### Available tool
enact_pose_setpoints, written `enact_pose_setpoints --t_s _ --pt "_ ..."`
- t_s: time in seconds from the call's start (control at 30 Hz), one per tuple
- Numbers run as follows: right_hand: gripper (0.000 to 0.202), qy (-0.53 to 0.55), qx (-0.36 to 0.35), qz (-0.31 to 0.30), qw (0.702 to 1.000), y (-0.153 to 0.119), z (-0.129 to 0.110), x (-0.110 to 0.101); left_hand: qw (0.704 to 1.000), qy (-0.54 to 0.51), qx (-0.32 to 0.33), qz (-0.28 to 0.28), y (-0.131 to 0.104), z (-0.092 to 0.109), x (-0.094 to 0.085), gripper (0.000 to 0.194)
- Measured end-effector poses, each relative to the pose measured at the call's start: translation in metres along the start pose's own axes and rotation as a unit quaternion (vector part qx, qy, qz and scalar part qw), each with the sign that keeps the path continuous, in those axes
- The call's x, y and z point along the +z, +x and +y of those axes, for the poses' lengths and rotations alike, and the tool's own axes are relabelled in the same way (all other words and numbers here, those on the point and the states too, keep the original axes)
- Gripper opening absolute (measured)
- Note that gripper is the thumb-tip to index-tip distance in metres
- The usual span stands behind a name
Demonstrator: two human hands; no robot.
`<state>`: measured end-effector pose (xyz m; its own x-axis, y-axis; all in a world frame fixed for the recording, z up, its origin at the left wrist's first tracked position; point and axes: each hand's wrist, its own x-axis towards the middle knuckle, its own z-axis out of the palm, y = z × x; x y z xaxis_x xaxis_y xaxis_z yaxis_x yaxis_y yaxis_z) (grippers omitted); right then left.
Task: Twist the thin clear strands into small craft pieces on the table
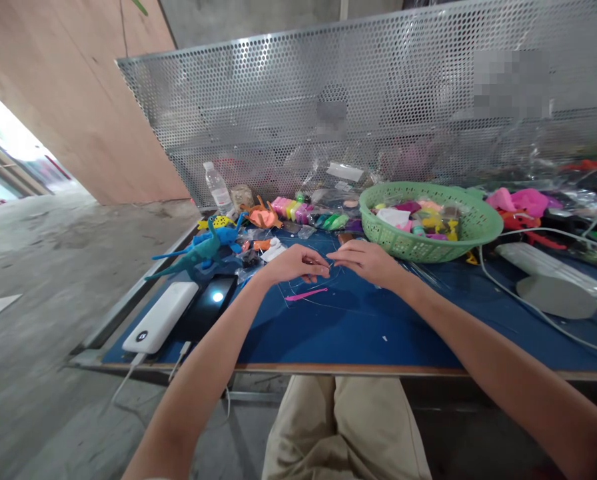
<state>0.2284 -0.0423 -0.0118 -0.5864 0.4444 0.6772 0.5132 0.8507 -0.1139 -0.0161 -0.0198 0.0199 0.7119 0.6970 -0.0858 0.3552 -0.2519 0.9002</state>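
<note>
White rectangular power bank (167, 312), at the table's left end. Left hand (298, 263): fingers curled; cannot tell what they pinch. Flat, narrow, bright-pink strip (306, 295), on the blue tabletop (378, 350) just beside that hand. Right hand (368, 262): fingers bent leftward; grip likewise unclear. Pale-green perforated plastic basket (428, 250), holding small coloured pieces.

Behind the basket (428, 251) stands a mesh panel (278, 87); to the basket's left, a bottle (219, 192). Before the basket, a strip (306, 295), phone (206, 310) and power bank (161, 317) lie leftward, a disc (556, 297) rightward.
</note>
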Motion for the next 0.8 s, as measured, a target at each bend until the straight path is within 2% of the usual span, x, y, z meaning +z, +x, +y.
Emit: enact_pose_setpoints --t_s 0.2,0.3,0.4,0.53,0.8 --pt "0.029 0.027 0.022 -0.038 0.999 -0.001 -0.003 0.003 0.998 0.057 0.033 0.008 0.001 -0.003 0.001 0.028" --pt "0.025 0.074 0.061 -0.041 0.995 -0.001 -0.005 0.005 0.989 0.135 0.058 0.03 0.002 -0.004 0.002 0.023" --pt "0.022 0.12 0.125 -0.058 0.983 0.0 -0.007 0.007 0.959 0.258 0.091 0.075 0.002 -0.003 0.005 0.018" --pt "0.02 0.166 0.208 -0.072 0.961 0.001 -0.01 0.007 0.911 0.378 0.099 0.128 0.002 -0.001 0.01 0.018" --pt "0.017 0.136 0.214 -0.075 0.964 -0.001 -0.009 0.006 0.871 0.455 0.069 0.169 0.004 -0.003 0.016 0.017"
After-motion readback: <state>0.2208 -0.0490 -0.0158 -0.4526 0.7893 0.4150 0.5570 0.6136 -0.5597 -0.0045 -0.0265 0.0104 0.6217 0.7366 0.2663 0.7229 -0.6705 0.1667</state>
